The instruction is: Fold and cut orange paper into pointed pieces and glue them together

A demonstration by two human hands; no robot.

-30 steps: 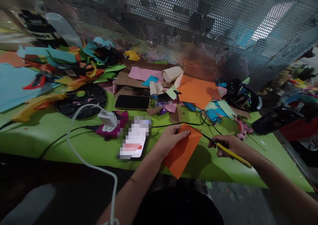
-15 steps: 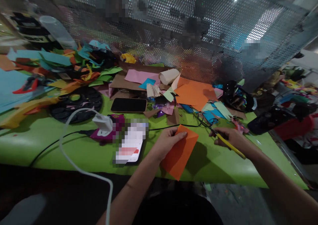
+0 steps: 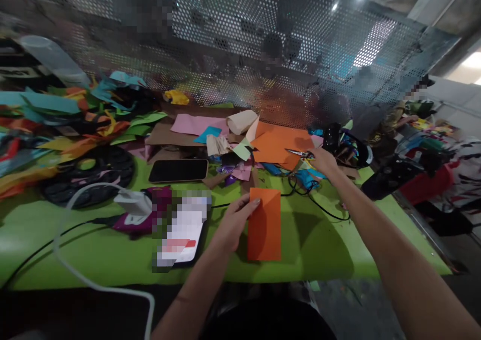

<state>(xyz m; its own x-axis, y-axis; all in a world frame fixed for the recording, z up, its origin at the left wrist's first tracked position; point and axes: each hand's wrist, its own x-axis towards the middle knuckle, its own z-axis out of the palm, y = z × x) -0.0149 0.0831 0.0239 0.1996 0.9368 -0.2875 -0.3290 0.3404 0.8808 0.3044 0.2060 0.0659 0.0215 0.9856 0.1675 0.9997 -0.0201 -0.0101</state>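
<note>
Head view, observed from where I stand. The left hand [image 3: 235, 220] pinches a rectangular orange paper piece [image 3: 264, 230] by its upper left edge, thumb on top; the piece is above the near part of the green table [image 3: 124, 260], a shadow to its right. The right hand [image 3: 323, 162] extends further across the table, fingers closed at the handle end of a pair of scissors [image 3: 296, 152]. The blades point left over a larger orange sheet [image 3: 270, 139]; whether they touch it I cannot tell.

Writing: a dark bottle [image 3: 20, 67] at the far left bears a pale band with blurred capitals, the last apparently "CY"; the full word is illegible. The lit phone [image 3: 188, 235], just left of the left hand, displays a red bar, but its screen is obscured and no text can be read. The second phone [image 3: 178, 171] lies screen dark. A white plug [image 3: 135, 206] sits in a magenta socket block [image 3: 161, 195]; no brand is legible on either.
</note>
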